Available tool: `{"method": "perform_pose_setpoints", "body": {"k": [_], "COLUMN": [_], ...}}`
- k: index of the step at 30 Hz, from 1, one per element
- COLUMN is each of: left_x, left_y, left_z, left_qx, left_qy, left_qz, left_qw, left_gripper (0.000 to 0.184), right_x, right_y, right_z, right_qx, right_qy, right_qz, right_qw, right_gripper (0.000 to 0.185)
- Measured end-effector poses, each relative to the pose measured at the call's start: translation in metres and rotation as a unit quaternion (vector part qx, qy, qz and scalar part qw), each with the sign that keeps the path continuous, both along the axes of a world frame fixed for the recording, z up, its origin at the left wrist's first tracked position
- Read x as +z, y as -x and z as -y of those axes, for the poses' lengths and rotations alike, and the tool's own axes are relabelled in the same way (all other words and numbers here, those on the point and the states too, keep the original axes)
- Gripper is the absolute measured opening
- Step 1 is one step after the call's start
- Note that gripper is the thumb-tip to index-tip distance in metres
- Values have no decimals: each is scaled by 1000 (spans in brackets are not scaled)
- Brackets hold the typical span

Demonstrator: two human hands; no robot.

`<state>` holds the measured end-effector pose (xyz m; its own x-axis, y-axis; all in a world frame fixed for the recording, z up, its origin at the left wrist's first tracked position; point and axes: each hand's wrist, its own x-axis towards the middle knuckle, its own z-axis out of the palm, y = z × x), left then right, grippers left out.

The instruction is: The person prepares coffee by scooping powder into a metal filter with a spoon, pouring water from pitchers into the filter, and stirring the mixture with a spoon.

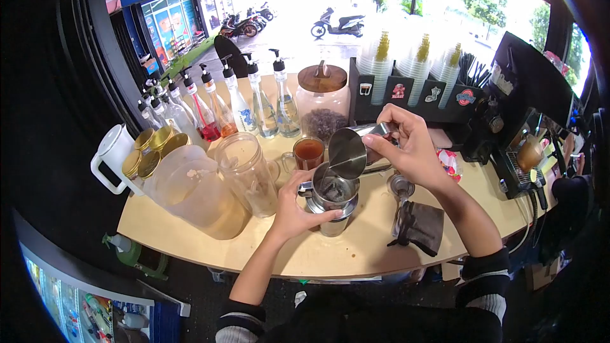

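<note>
My right hand (410, 143) is closed on the handle of a metal pitcher (347, 151). The pitcher is tilted, and a thin stream seems to run from its lip into a metal drip coffee filter (343, 206). Beneath the filter stands a small glass (333, 227) with something pale in it. My left hand (297, 206) grips the filter's side and rim, thumb along the front. Dark, wet contents show inside the filter. Just behind it is a glass mug (309, 152) of reddish-brown drink.
To the left stand a cloudy plastic jug (197, 194), a clear jar (244, 174) and several pump bottles (259, 111). A wooden-lidded jar (323, 105) and a cup rack (410, 98) line the back. A dark cloth (422, 227) lies right, near an espresso machine (521, 152).
</note>
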<state>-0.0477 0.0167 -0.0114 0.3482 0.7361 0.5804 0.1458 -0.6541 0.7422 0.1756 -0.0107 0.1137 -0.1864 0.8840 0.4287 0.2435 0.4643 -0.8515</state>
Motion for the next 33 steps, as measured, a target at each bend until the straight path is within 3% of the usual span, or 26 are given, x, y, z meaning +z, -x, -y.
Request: {"method": "perform_pose_setpoints", "body": {"k": [23, 25, 27, 33], "left_x": [-8, -5, -8, -13], "left_y": [5, 5, 5, 3], "left_z": [4, 6, 4, 0], "left_qx": [-10, 0, 1, 8], "left_qy": [35, 15, 15, 33], "left_qz": [30, 20, 23, 55], "left_qw": [999, 1000, 1000, 998], "left_gripper": [72, 66, 67, 72], "right_x": [-2, -4, -8, -12], "right_y": [-10, -14, -18, -29], "right_z": [3, 3, 7, 25], "right_qx": [-69, -74, -39, -40], "right_qy": [-75, -94, -9, 40], "right_qz": [-8, 6, -103, -187], "right_qw": [995, 993, 994, 981], "right_gripper": [25, 25, 24, 19]}}
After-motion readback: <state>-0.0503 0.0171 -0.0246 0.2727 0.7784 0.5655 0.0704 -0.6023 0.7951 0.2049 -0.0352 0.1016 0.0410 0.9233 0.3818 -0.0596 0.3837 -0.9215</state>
